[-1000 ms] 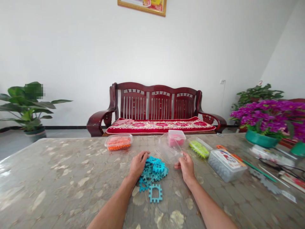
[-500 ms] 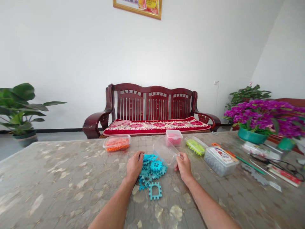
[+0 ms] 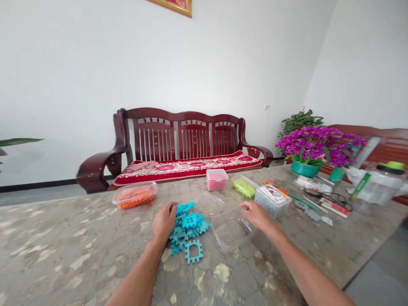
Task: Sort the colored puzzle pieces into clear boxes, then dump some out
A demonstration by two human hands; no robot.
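My left hand [image 3: 163, 222] rests at the left side of a heap of blue interlocking plastic pieces [image 3: 190, 221]. Its fingers are curled against the heap, and what they hold, if anything, is hidden. One square blue piece with an open middle [image 3: 194, 251] lies just in front of the heap. My right hand [image 3: 256, 214] pinches the far right rim of a clear plastic container [image 3: 232, 242], which has nothing in it. Behind that container, a clear lid [image 3: 209, 203] lies on the table beside the heap.
Tubs of orange pieces [image 3: 136, 196], pink pieces [image 3: 217, 180] and yellow-green pieces [image 3: 244, 187] stand along the far side of the patterned table [image 3: 70, 250]. A grey-filled box [image 3: 272, 202], eyeglasses [image 3: 338, 197], purple flowers [image 3: 318, 142] and a bottle [image 3: 387, 182] are at right.
The view has turned to the right. My right hand has moved away from the blue heap; the clear container now sits apart from the lid. My left hand stays by the heap.
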